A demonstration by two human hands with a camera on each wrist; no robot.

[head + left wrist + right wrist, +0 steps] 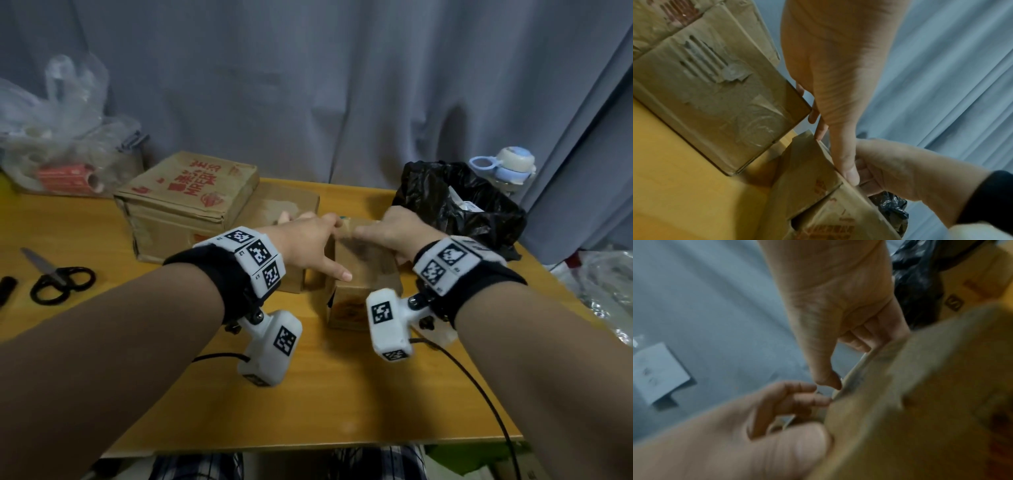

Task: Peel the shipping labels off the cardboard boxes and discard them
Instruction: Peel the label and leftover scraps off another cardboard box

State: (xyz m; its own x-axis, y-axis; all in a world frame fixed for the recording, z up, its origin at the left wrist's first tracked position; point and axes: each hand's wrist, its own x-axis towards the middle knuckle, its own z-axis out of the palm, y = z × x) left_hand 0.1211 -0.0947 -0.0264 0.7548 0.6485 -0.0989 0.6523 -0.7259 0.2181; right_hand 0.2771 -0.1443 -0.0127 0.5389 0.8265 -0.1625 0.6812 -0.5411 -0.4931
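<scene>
A small brown cardboard box (363, 274) stands mid-table, and both hands are on it. My left hand (318, 243) lays its thumb across the top and curls its fingers over the far edge. My right hand (387, 233) grips the far right edge with curled fingers. In the left wrist view the left thumb (851, 175) presses the box's (807, 186) rim beside the right hand (890, 167). The right wrist view is blurred; a pale strip (855, 369) runs along the box edge under the right thumb. Whether it is a label I cannot tell.
A larger box with red print (188, 195) and a lower box (284, 205) sit to the left and behind. A black bag (455, 202) lies open at the right, a bottle (507, 168) behind it. Scissors (58, 281) lie at the left on the wooden table (342, 394).
</scene>
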